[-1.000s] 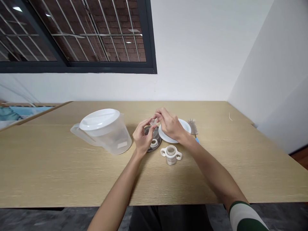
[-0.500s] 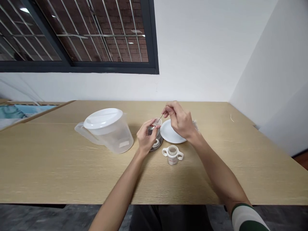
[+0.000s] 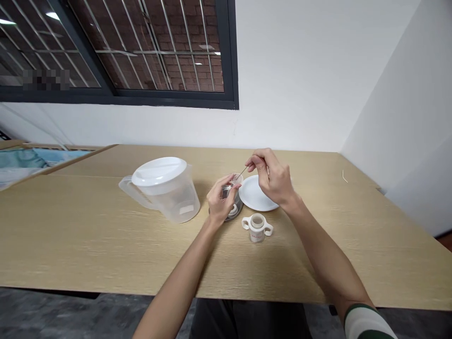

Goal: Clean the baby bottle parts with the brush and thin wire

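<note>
Clear plastic piece (image 3: 230, 180) sits in my left hand (image 3: 221, 201), held up just above the steel dish (image 3: 238, 205), with my fingers curled closed around it. My right hand (image 3: 274, 176) is just to the right, its thumb and forefinger pinched together on a thin metal pin (image 3: 241, 173), whose tip reaches the clear piece. A white rubber ring (image 3: 233, 210) lies in the dish, partly under my left hand. Right of the dish, nearly touching it, is a white plate (image 3: 252, 194). Nearer me stands a white two-handled cup (image 3: 257, 228) with small red print on its side, too small to read. To the left, a clear plastic jug (image 3: 173, 200) with a white lid (image 3: 158, 171) stands on the pale wood table (image 3: 106, 240), and a short bit of white wire (image 3: 344, 176) lies far off to the right
</note>
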Motion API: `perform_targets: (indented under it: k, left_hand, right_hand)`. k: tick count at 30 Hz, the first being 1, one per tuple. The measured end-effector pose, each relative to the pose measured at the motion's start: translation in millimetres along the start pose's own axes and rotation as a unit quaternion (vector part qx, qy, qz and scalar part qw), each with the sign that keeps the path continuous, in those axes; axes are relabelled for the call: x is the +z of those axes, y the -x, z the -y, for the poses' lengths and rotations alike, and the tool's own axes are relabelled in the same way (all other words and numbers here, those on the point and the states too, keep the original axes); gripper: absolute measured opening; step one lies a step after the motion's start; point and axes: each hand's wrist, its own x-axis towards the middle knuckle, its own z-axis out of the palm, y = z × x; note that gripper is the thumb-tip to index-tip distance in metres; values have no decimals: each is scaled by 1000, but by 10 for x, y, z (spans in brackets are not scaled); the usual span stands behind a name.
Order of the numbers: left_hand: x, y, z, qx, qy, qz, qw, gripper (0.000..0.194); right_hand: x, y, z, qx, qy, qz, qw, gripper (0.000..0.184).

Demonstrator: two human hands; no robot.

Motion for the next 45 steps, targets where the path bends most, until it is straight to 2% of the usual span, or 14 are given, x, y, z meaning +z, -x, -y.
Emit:
perform_targets:
  k: [13, 25, 31, 37, 42, 45]
  left_hand:
    - [-73, -105, -95, 7, -7, -35, 999, 27]
    - [-48, -85, -171, 6, -27, -13, 1000, 26]
    - [-36, -71, -120, 19, -26, -1, 999, 27]
    - [-53, -76, -35, 50, -41, 10, 998, 28]
    - [-83, -73, 82, 20, -74, 10, 997, 23]
    - [-80, -65, 96, -8, -60, -7, 998, 27]
  right_hand:
    - [90, 8, -70, 57, -70, -17, 996, 22]
    - [138, 19, -77, 60, -64, -7, 996, 25]
    - [103, 5, -121, 72, -69, -12, 995, 27]
    - [-16, -28, -125, 61, -69, -62, 994, 25]
    - [-240, -100, 41, 39, -99, -164, 981, 27]
    - [-317, -115, 112, 22, -83, -180, 980, 28]
